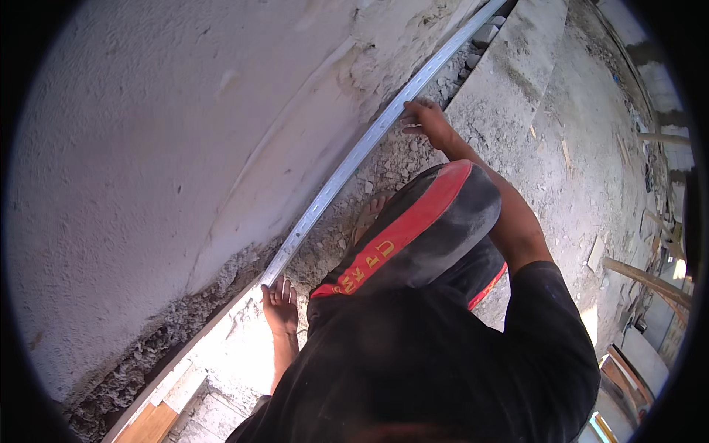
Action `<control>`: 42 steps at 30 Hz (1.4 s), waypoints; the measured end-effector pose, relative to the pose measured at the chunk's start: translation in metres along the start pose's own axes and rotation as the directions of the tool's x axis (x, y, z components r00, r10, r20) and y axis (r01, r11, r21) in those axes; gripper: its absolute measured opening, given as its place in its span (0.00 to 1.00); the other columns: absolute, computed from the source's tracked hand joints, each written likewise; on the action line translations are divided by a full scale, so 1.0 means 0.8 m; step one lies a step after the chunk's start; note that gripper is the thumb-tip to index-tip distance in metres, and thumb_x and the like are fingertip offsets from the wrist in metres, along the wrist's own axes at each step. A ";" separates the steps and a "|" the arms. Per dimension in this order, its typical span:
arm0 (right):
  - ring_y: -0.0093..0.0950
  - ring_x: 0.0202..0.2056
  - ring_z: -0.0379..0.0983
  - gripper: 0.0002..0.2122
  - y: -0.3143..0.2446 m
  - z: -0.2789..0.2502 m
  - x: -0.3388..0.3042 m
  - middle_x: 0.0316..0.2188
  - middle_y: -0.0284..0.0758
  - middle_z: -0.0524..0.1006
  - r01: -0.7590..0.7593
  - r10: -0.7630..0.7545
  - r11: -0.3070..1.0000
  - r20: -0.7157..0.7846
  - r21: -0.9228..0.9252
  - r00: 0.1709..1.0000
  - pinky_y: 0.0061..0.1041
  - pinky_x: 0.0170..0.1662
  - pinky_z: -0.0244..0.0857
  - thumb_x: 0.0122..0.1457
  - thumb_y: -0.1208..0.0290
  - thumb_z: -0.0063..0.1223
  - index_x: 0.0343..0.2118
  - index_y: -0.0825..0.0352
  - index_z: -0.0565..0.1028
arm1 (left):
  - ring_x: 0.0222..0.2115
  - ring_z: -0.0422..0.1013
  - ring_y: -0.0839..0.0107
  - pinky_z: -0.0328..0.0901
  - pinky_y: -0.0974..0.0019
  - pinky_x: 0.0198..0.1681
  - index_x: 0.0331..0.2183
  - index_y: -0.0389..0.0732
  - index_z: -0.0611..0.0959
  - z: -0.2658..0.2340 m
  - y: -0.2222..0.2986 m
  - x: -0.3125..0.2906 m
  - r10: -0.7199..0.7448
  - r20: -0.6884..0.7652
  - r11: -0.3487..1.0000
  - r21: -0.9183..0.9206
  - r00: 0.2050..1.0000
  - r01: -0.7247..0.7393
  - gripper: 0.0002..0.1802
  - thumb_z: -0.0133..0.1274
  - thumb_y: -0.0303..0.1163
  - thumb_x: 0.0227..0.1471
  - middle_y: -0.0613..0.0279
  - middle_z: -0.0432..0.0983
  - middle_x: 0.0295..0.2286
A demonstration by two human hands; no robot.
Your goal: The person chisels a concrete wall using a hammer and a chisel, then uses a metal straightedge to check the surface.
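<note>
Silvery metal makes up the long slotted strip (354,156) between my two hands: it runs slantwise along the foot of the rough pale wall (170,148), from its near end at my left hand (281,306) up past my right hand (427,122) and on beyond it.

My left forearm is short in view, rising from below, with the wrist fairly straight. The fingers point up toward the strip, bent a little and slightly spread, the thumb out on the wall side by the strip's end. I can't tell whether thumb and fingers pinch it.

My right arm reaches farther forward, the elbow bent well out to the side and the forearm passing outside the raised knee (473,196). That hand turns in toward the wall, its foremost fingertip at the strip's edge and the other fingers curled loosely below. I can't tell whether it grips or only touches.

Broken rubble (395,162) lies just beside the right hand. Below the left hand is a piece of wood (151,424).
</note>
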State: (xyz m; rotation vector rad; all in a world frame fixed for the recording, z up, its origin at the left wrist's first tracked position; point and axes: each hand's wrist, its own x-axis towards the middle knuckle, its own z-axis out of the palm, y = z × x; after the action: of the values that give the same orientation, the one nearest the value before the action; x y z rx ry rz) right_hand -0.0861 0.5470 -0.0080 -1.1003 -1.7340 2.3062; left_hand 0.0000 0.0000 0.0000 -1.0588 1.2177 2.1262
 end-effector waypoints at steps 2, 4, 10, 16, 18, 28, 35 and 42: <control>0.28 0.29 0.74 0.13 -0.007 0.003 0.005 0.28 0.37 0.75 0.032 -0.032 0.999 -0.003 0.019 0.999 0.31 0.32 0.75 0.58 0.66 0.51 0.40 0.71 0.71 | 0.53 0.62 0.67 0.56 0.62 0.56 0.52 0.37 0.68 0.005 0.003 0.006 0.019 -0.020 1.000 -0.005 1.000 -0.019 0.32 0.48 0.53 0.56 0.59 0.66 0.53; 0.27 0.31 0.73 0.13 -0.016 -0.014 0.001 0.30 0.36 0.74 0.028 -0.028 1.000 -0.017 -0.010 0.999 0.32 0.34 0.75 0.58 0.65 0.51 0.39 0.70 0.71 | 0.51 0.63 0.66 0.57 0.61 0.55 0.48 0.40 0.71 0.016 -0.013 0.002 0.009 -0.007 1.000 -0.017 1.000 -0.009 0.29 0.48 0.53 0.56 0.60 0.69 0.50; 0.31 0.33 0.73 0.16 0.004 0.002 0.000 0.32 0.38 0.73 0.068 -0.072 0.989 0.029 0.133 0.997 0.36 0.36 0.76 0.56 0.66 0.53 0.42 0.72 0.69 | 0.59 0.54 0.59 0.49 0.56 0.61 0.57 0.36 0.61 -0.004 0.004 -0.005 0.041 -0.026 0.996 0.077 0.999 -0.038 0.39 0.47 0.56 0.55 0.53 0.60 0.56; 0.31 0.30 0.74 0.15 -0.004 -0.002 -0.015 0.31 0.39 0.73 0.060 -0.056 0.996 -0.053 0.072 0.997 0.35 0.31 0.76 0.56 0.67 0.53 0.42 0.71 0.69 | 0.55 0.58 0.63 0.53 0.59 0.56 0.53 0.36 0.67 -0.012 0.002 -0.009 0.032 0.062 0.996 0.082 0.998 -0.037 0.37 0.49 0.57 0.53 0.58 0.64 0.54; 0.30 0.28 0.74 0.14 -0.006 -0.003 -0.018 0.29 0.38 0.72 0.063 -0.056 0.993 -0.064 0.103 0.996 0.35 0.30 0.76 0.56 0.67 0.52 0.41 0.71 0.69 | 0.55 0.58 0.63 0.53 0.59 0.56 0.53 0.36 0.66 -0.007 0.005 -0.012 0.036 0.091 0.995 0.088 0.995 -0.044 0.38 0.49 0.57 0.54 0.58 0.64 0.54; 0.31 0.29 0.73 0.14 -0.057 -0.110 0.012 0.30 0.38 0.72 0.203 -0.157 0.972 -0.319 0.118 0.935 0.36 0.31 0.76 0.57 0.64 0.49 0.42 0.67 0.70 | 0.42 0.67 0.65 0.64 0.59 0.45 0.44 0.44 0.75 0.091 -0.024 0.031 -0.185 0.396 0.981 0.136 0.899 0.142 0.25 0.52 0.52 0.51 0.62 0.71 0.41; 0.33 0.42 0.72 0.25 -0.069 -0.134 -0.059 0.44 0.43 0.72 0.246 -0.283 0.958 -0.358 -0.146 0.890 0.34 0.37 0.73 0.59 0.59 0.49 0.56 0.68 0.64 | 0.37 0.67 0.62 0.63 0.61 0.45 0.43 0.37 0.72 0.256 -0.099 0.163 -0.355 0.499 0.931 0.269 0.790 0.248 0.30 0.47 0.56 0.53 0.55 0.71 0.36; 0.47 0.52 0.65 0.25 0.154 -0.126 -0.218 0.52 0.50 0.68 -0.543 -0.140 0.747 -0.889 -0.385 0.436 0.37 0.54 0.59 0.54 0.54 0.52 0.50 0.68 0.70 | 0.41 0.69 0.59 0.62 0.57 0.48 0.51 0.35 0.70 0.391 -0.157 0.063 -0.419 0.526 0.861 0.489 0.740 0.139 0.36 0.47 0.56 0.53 0.52 0.72 0.41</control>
State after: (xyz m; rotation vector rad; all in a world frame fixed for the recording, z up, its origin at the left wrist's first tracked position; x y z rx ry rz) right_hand 0.1449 0.5075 -0.0381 -2.2038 -1.8544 0.6400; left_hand -0.0634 0.3346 -0.0079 -0.2725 1.0212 1.6455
